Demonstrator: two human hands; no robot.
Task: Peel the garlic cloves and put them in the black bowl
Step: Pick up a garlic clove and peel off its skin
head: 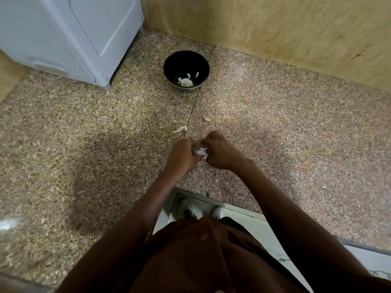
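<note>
Leftmost, a white appliance (69, 37) stands at the counter's (63, 134) back corner. Right of it, by the wall, sits the black bowl (186, 69), holding pale garlic bits (185, 81). Nearer, two loose skins (180, 129) lie on the counter, well apart from the bowl. Below them, left hand (182, 154) and right hand (220, 152) meet over the counter, fingers of both curled and pinching one garlic clove (201, 152) between them, its papery skin showing.
</note>
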